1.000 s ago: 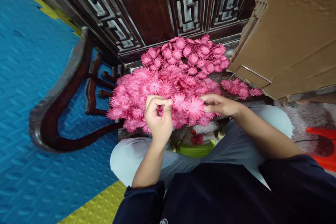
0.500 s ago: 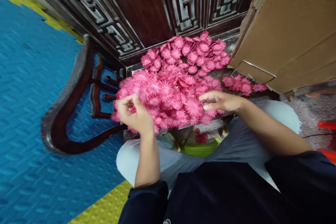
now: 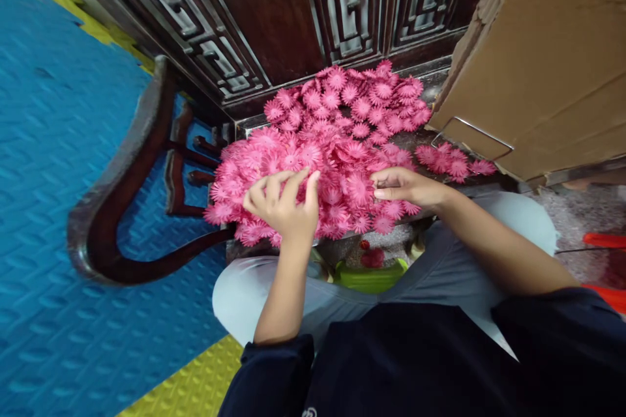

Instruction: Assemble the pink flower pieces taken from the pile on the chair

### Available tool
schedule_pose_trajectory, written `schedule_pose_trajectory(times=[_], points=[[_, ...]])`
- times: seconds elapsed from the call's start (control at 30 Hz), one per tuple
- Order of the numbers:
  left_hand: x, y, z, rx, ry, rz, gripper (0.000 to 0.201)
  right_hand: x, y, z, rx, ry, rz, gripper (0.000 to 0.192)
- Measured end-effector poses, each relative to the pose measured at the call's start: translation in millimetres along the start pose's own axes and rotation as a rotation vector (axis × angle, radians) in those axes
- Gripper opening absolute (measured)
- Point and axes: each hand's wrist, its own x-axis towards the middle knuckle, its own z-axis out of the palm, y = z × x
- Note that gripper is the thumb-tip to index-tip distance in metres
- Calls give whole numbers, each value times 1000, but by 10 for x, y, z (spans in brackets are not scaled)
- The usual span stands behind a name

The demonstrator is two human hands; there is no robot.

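Observation:
A heap of pink artificial flower heads (image 3: 337,143) covers the dark wooden bench seat. My left hand (image 3: 286,202) is over the front left of the heap, its fingers spread and nothing visible in them. At the heap's front right, my right hand (image 3: 405,187) has thumb and fingers closed at the edge of a pink flower head (image 3: 359,189), whose petals face up. The fingertips of that hand are partly hidden behind the flower.
A curved wooden armrest (image 3: 105,228) rises at the left. Behind the heap stands a carved wooden backrest (image 3: 259,6). A large cardboard box (image 3: 552,65) with a wire loop (image 3: 482,127) is at the right. Something bright green (image 3: 369,277) shows below, between my knees.
My left hand has moved right and opened from a pinch that had a blurred pink piece beside it. My right hand stays at the same flower head.

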Motion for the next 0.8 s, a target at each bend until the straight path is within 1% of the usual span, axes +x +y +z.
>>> schedule_pose_trajectory(times=[0.07,0.13,0.17,0.23,0.27,0.33,0.47,0.6,0.8], points=[[-42,113,-45,-52,-52,69,14,14,10,27,14,2,7,27],[-92,229,-77,-161,-171,121,14,21,5,53,15,-6,9,27],[-117,280,-87,-215,-247,122,13,22,-2,64,12,-7,1,27],[-166,358,-91,-317,-394,80,12,22,-17,75,7,-7,-27,26],[-187,383,-85,-367,-449,39,12,20,-26,77,4,-6,-44,25],[-220,407,-64,-488,-521,-57,12,17,-40,75,1,-12,-72,24],[-242,402,-29,-720,-585,-227,9,14,-60,71,-4,-48,-76,22],[-230,394,-29,-802,-604,-307,6,19,-66,77,1,-47,-82,22],[-204,336,-15,-989,-707,-438,7,2,-67,62,16,-44,-58,24]])
